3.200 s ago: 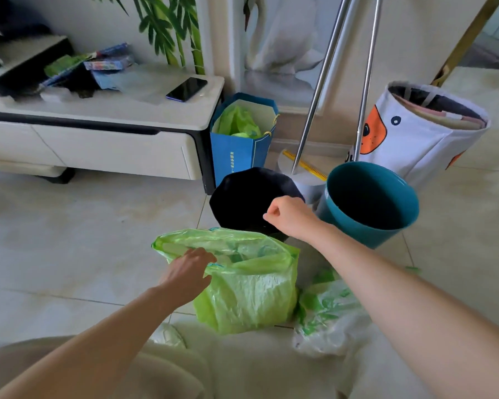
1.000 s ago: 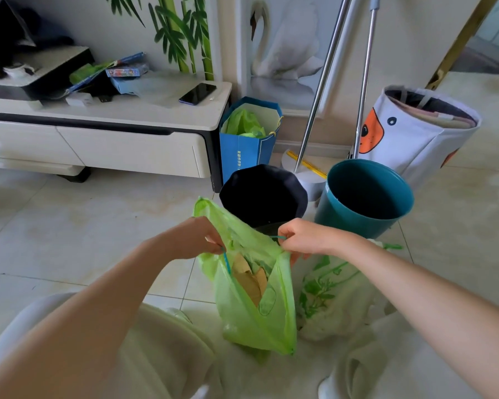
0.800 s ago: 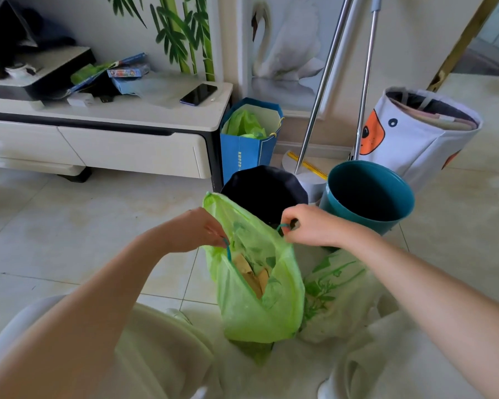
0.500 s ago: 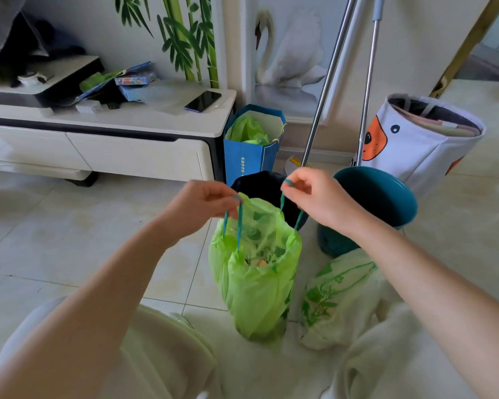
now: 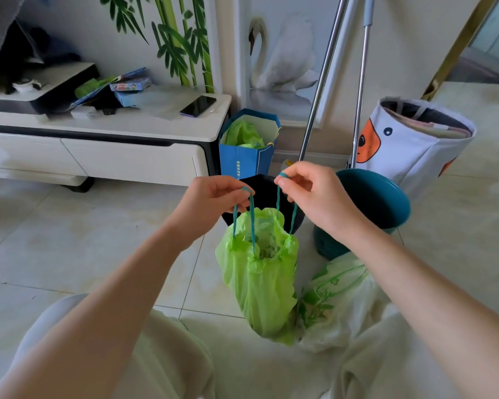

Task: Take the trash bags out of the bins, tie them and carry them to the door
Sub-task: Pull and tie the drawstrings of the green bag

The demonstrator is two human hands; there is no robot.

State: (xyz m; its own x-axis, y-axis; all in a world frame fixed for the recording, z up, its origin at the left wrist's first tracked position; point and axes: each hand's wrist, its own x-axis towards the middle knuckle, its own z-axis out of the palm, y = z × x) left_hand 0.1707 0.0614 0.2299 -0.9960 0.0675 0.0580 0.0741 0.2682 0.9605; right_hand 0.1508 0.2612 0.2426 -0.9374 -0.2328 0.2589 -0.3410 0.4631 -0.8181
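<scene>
trash bag (image 5: 260, 283): light green, teal drawstrings | bin (image 5: 372, 203) centre right: teal | bin (image 5: 264, 187) centre: black | paper bag (image 5: 247, 162): blue | basket (image 5: 409, 145) right: white, orange patches | wall upper centre: green bamboo, white swan

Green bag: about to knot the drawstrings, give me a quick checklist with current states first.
1. Left hand has a grip on its drawstring loop: ok.
2. Right hand holds the other loop: ok.
3. Green bag mouth cinched shut: not ok, a gap shows in the middle.
4. Bag out of the black bin: ok.
5. Strings knotted: not ok.
6. Bag free of tears: cannot tell.
</scene>
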